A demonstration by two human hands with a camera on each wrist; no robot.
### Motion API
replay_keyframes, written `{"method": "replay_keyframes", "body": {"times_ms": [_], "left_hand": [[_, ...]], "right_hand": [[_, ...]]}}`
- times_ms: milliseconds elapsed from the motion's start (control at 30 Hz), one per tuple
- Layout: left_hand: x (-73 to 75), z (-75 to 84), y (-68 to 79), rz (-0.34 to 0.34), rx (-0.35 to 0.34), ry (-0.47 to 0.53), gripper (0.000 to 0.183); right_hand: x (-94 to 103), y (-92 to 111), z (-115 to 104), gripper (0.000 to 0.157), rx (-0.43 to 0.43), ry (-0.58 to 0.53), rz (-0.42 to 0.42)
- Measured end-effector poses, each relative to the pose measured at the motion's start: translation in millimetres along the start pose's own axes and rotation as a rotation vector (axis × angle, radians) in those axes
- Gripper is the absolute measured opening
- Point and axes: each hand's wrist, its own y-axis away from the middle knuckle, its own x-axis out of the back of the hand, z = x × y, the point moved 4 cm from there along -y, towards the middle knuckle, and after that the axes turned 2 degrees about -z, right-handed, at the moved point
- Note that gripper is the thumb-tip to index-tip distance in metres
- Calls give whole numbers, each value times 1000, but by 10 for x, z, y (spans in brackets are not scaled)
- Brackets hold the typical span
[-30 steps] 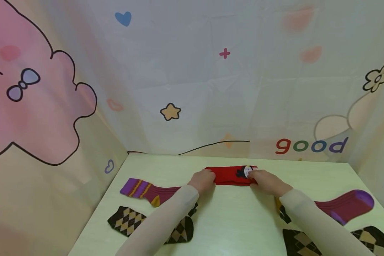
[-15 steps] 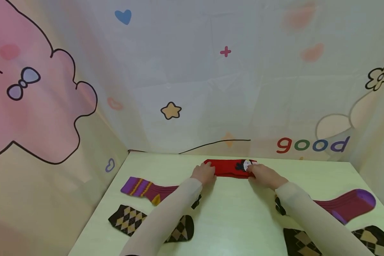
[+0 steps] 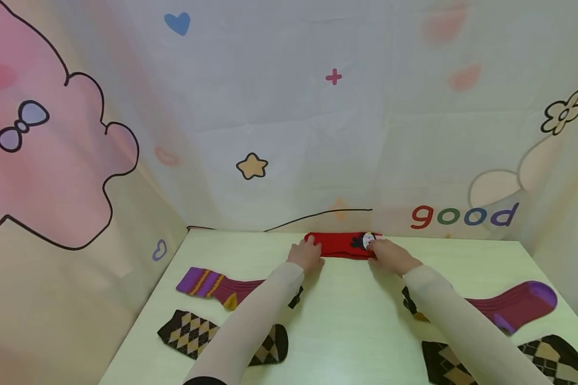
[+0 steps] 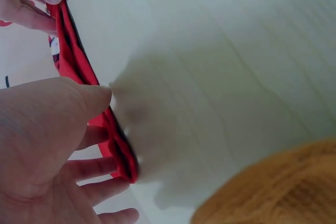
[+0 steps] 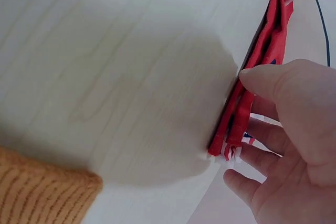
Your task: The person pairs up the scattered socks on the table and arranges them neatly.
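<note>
Head camera high, facing forward-down across table (image 3: 356,321); wrist cameras close in, both sharing red cloth (image 4: 71,60).

There are one red cloth (image 3: 339,245), two maroon socks (image 3: 245,289) (image 3: 512,306), two argyle socks (image 3: 189,332) (image 3: 554,355), one table (image 3: 347,321).

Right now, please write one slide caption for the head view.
Left fingers and right fingers hold red cloth near the far edge of the table, with socks nearer on both sides.
</note>
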Motion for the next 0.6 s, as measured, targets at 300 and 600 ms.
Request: {"method": "replay_keyframes", "body": {"times_ms": [300,600], "left_hand": [[38,-17,2,-27,-7,56,42],[40,-25,19,-35,-10,55,45]], "right_hand": [[9,-40,49,37,-97,11,-24],[-18,-55,76,40,-106,-11,-41]]}}
